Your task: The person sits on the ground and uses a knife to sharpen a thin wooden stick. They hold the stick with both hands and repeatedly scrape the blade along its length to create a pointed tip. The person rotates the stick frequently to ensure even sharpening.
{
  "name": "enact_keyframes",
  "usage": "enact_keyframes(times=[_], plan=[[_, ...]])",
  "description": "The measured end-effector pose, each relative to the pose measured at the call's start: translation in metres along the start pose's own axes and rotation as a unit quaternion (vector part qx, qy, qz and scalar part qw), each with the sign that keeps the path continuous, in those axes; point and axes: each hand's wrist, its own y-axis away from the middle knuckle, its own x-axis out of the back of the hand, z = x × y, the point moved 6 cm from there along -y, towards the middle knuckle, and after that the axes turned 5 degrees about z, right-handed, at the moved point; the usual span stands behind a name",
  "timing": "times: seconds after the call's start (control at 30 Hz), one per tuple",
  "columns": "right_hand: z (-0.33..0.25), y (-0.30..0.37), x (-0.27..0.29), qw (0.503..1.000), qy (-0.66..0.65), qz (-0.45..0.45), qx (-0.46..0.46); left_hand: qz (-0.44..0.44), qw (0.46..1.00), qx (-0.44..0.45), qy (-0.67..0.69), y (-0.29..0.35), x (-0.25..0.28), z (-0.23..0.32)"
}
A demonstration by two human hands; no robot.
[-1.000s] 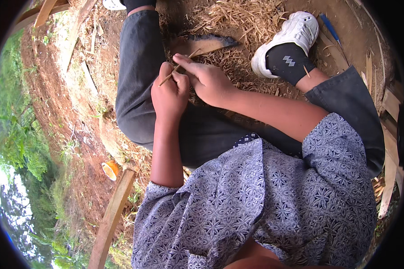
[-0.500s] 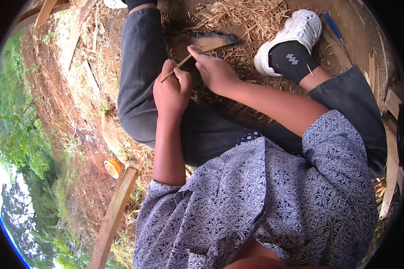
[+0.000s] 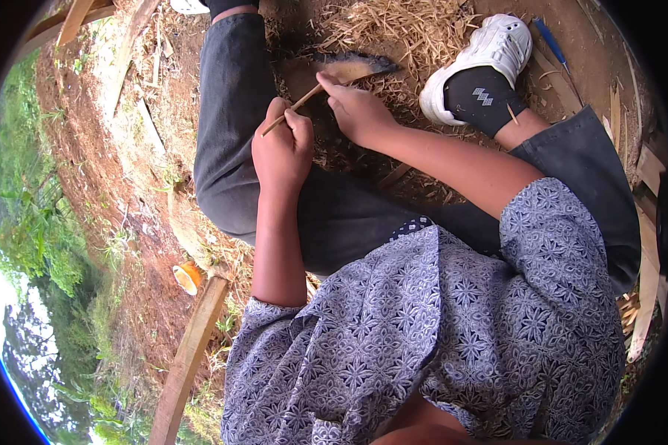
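My left hand (image 3: 282,144) is closed round a thin wooden stick (image 3: 304,98), thumb and bent forefinger pinching it near its lower end. The stick slants up to the right, across to my other hand. Stretched fingers of my right hand (image 3: 360,117) lie against its far end and cover the tip, while the thumb stands apart from it. Whether anything else is under those fingers is hidden. Just beyond the hands, a flat brown piece with a blackened, curved edge (image 3: 356,68) lies on the ground.
Pale wood shavings (image 3: 397,30) cover the ground ahead, between my legs. A blue-handled tool (image 3: 549,41) lies beyond my white shoe (image 3: 490,59). Left of me are a wooden plank (image 3: 189,363) and an orange object (image 3: 187,278). More wood strips (image 3: 646,282) lie at right.
My right hand has shifted slightly to the right along with the far end of the stick. My left hand keeps its hold, moved only a little.
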Motion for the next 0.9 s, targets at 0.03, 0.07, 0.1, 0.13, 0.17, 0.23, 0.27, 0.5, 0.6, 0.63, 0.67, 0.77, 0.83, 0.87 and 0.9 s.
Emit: enact_keyframes(times=[0.03, 0.07, 0.1, 0.13, 0.17, 0.23, 0.27, 0.5, 0.6, 0.63, 0.67, 0.77, 0.83, 0.87, 0.9], plan=[[-0.021, 0.015, -0.003, 0.989, -0.079, 0.062, 0.109, 0.005, 1.000, 0.005, 0.016, 0.000, 0.000, -0.004], [-0.044, 0.028, 0.001, 0.971, -0.129, 0.077, 0.184, 0.012, 0.999, 0.009, 0.035, -0.002, 0.001, -0.001], [-0.061, 0.038, 0.007, 0.946, -0.178, 0.091, 0.257, 0.018, 0.998, 0.013, 0.053, -0.003, 0.002, 0.001], [-0.047, 0.034, -0.001, 0.939, -0.200, 0.070, 0.271, 0.005, 0.999, 0.017, 0.033, -0.002, 0.002, 0.000], [-0.028, 0.022, -0.003, 0.963, -0.161, 0.027, 0.214, -0.003, 0.999, 0.029, 0.027, -0.001, 0.004, 0.001], [0.009, -0.009, -0.009, 1.000, -0.022, -0.010, -0.007, -0.020, 0.999, 0.044, 0.013, -0.004, 0.005, 0.000], [-0.014, -0.003, -0.003, 0.999, -0.028, -0.034, -0.021, -0.006, 1.000, -0.007, 0.012, -0.001, 0.000, -0.001], [-0.001, -0.014, 0.001, 1.000, -0.011, 0.000, -0.014, -0.021, 0.998, 0.050, 0.033, -0.003, 0.001, -0.006], [-0.053, 0.020, 0.003, 0.951, -0.207, 0.079, 0.214, 0.016, 0.998, -0.005, 0.062, -0.004, 0.001, -0.001], [-0.056, 0.024, 0.001, 0.934, -0.245, 0.075, 0.248, 0.028, 0.996, -0.004, 0.088, -0.003, 0.001, 0.000], [-0.040, 0.014, 0.000, 0.954, -0.193, 0.027, 0.228, 0.001, 0.998, 0.044, 0.054, -0.002, 0.002, -0.010], [0.006, -0.017, -0.006, 0.998, -0.036, 0.028, 0.031, -0.006, 1.000, 0.012, -0.002, -0.007, 0.003, 0.002], [-0.044, 0.010, 0.004, 0.976, -0.146, 0.057, 0.153, 0.018, 1.000, -0.015, 0.004, -0.003, 0.001, -0.001], [-0.050, 0.016, 0.001, 0.955, -0.193, 0.076, 0.211, 0.022, 1.000, -0.011, 0.020, -0.003, 0.002, 0.000], [-0.054, 0.017, 0.004, 0.926, -0.236, 0.097, 0.277, 0.034, 0.999, -0.012, 0.036, -0.006, 0.004, 0.006]])
